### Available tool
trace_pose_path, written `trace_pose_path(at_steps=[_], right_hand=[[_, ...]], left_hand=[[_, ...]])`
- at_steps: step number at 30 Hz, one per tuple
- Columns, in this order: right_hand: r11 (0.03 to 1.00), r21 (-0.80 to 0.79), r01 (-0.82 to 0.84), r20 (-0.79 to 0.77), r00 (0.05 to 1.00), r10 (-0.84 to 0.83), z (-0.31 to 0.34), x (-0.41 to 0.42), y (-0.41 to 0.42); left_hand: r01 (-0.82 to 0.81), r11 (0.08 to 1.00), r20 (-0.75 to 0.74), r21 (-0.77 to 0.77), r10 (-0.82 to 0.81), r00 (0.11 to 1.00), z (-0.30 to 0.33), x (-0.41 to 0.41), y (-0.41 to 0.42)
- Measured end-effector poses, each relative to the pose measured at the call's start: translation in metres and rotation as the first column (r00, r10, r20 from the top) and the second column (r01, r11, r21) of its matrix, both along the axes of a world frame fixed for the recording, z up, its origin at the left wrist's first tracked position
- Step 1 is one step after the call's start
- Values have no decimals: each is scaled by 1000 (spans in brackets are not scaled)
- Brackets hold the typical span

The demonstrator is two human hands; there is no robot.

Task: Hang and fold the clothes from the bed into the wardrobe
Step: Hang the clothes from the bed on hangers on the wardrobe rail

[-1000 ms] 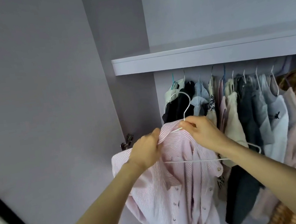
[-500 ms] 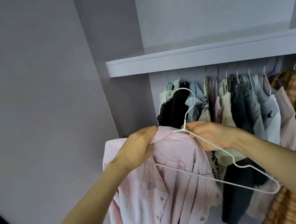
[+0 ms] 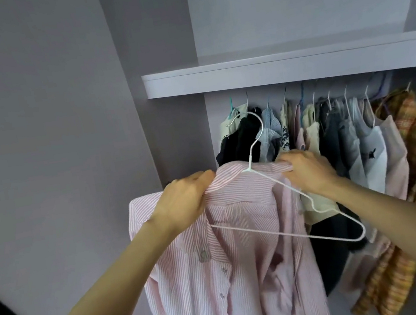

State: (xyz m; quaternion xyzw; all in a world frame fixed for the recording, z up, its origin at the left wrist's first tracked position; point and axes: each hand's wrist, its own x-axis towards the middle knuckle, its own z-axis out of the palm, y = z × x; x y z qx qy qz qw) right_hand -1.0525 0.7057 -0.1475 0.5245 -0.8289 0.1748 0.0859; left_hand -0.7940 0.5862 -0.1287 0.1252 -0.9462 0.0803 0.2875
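Fitting: the person was putting the pink striped shirt [image 3: 232, 248] on the white hanger [image 3: 285, 207], before the wardrobe.
Left hand [image 3: 184, 202]: gripped the collar at 9 o'clock of the hook.
Right hand [image 3: 304, 172]: pinched the collar at 3 o'clock.
Hanger: its right arm stuck out at 4 o'clock, uncovered.
Next: probably the right shoulder needed pulling over that arm, then hooking among the hung clothes [image 3: 334, 137].

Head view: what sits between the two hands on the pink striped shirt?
In the head view, between the left hand and right hand lie the pink striped shirt collar and the white hanger neck, its hook rising above.
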Motion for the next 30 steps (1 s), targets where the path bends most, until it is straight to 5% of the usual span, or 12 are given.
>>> trace_pose_path(at_steps=[4, 8, 13, 24, 26, 30], right_hand=[[991, -102, 90, -47, 994, -95, -2, -21, 13], [985, -87, 152, -77, 984, -159, -4, -39, 28], [958, -198, 206, 97, 977, -190, -2, -50, 34], [989, 57, 136, -383, 918, -104, 31, -57, 38], [986, 84, 142, -418, 904, -95, 39, -55, 35], [986, 49, 158, -333, 934, -133, 43, -46, 30]], left_hand=[[-52, 998, 101, 19, 50, 994, 3, -4, 4], [-277, 961, 202, -23, 275, 940, 4, -10, 11], [-455, 880, 209, -138, 475, 855, 8, -15, 14], [-495, 823, 244, -278, 559, 793, 22, -19, 19], [-510, 794, 179, -331, 584, 792, 29, -18, 19], [-567, 799, 158, -201, 598, 786, 31, -20, 7]])
